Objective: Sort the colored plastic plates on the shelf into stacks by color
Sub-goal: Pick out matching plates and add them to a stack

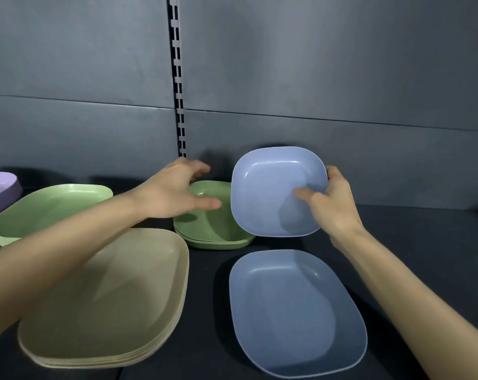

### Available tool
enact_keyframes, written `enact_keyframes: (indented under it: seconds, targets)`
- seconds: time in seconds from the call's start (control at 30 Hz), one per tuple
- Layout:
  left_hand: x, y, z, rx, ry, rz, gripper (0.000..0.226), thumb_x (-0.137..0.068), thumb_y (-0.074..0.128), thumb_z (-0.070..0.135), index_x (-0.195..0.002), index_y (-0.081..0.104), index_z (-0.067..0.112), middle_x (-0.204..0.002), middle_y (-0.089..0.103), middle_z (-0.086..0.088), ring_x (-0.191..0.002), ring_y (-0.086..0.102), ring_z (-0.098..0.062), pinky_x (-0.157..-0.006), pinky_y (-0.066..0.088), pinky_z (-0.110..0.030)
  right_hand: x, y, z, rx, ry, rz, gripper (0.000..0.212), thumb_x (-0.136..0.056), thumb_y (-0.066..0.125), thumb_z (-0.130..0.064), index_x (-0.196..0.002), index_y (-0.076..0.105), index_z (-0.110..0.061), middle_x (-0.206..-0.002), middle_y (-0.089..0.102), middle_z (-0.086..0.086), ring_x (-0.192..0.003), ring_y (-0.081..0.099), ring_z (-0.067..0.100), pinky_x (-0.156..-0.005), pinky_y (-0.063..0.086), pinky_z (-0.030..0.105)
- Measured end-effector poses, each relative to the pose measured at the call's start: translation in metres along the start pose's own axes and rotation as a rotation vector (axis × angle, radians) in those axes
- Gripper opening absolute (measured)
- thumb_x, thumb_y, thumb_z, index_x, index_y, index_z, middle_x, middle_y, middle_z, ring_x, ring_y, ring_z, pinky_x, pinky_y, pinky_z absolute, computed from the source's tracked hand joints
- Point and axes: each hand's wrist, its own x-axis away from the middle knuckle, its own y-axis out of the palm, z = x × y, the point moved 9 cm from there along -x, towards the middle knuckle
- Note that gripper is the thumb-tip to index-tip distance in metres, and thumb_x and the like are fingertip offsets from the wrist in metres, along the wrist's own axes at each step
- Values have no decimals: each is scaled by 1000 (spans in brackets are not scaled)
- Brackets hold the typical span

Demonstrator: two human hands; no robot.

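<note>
So the right hand (pixel 333 204) had the tilted blue plate (pixel 270 193) pinched by its right rim, thumb inside, held up above the flat blue plate (pixel 295 311) on the shelf (pixel 424 242). The left hand (pixel 174 190) stretched out over the green stack (pixel 213 229) further back, fingers loose, holding nothing.

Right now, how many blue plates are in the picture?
2. The raised blue plate is gripped, tilted, by the right hand; the flat blue plate lies on the shelf nearer the camera. Others may be nested under it, hidden.
</note>
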Motion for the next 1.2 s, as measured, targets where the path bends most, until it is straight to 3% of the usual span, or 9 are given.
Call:
enact_keyframes:
  seconds: [0.1,0.2,0.43,0.57,0.73,0.87,0.97,1.07,1.2]
  targets:
    - [31,9,40,330,114,-83,91,-50,74,61,-131,41,34,-122,53,20,-112,51,8,-95,46,-19,7,-7,-8,-55,-20,20,32,-82,63,-7,-107,46,-21,-99,60,-4,-92,60,19,-66,46,26]
    - [53,23,69,389,210,-61,92,-55,87,36,-131,34,41,-117,49,31,-100,59,9,-84,50,-13,21,-16,-16,-92,-42,21,36,-82,63,-9,-110,43,-20,-102,58,-5,-88,59,13,-62,44,23]
    - [99,33,97,497,252,135,86,-61,86,12,-111,36,61,-117,58,-2,-79,69,-8,-78,56,-25,64,-37,-23,-106,-108,-46,41,-86,64,-20,-107,28,-21,-99,45,-13,-85,53,1,-63,42,21]
    - [131,51,90,581,171,172,84,-53,88,34,-120,42,55,-124,52,4,-83,69,-10,-79,57,-29,91,-45,-13,-88,-144,-162,34,-84,66,-29,-105,40,-31,-116,42,-11,-95,52,-6,-76,43,19]
    - [168,66,78,497,61,324,75,-44,75,60,-109,38,62,-109,59,4,-84,62,-6,-80,54,-25,130,-48,3,-81,-223,-343,48,-83,68,-25,-120,40,-41,-116,37,-25,-89,49,-26,-71,42,-1]
    - [183,73,78,388,68,405,73,-55,81,57,-110,33,60,-111,59,6,-98,53,2,-75,39,-2,149,-48,13,-41,-240,-445,58,-80,70,-32,-125,37,-48,-121,40,-28,-113,46,-11,-90,42,11]
    - [188,79,74,394,63,414,70,-57,79,59,-110,34,61,-119,54,11,-114,50,-6,-92,39,-15,153,-47,22,26,-208,-490,65,-73,71,-45,-129,38,-48,-128,40,-22,-127,39,4,-105,34,27]
    - [189,87,71,402,47,396,74,-56,75,57,-117,33,55,-125,48,11,-121,45,-5,-102,39,-26,151,-43,33,70,-155,-501,65,-76,72,-38,-132,38,-40,-130,35,-17,-129,36,8,-107,32,29]
    - [187,90,69,468,26,377,77,-54,71,52,-122,37,47,-126,45,11,-111,44,16,-95,38,-14,147,-38,36,94,-136,-510,66,-75,75,-36,-133,42,-34,-134,33,-15,-124,40,6,-105,35,27]
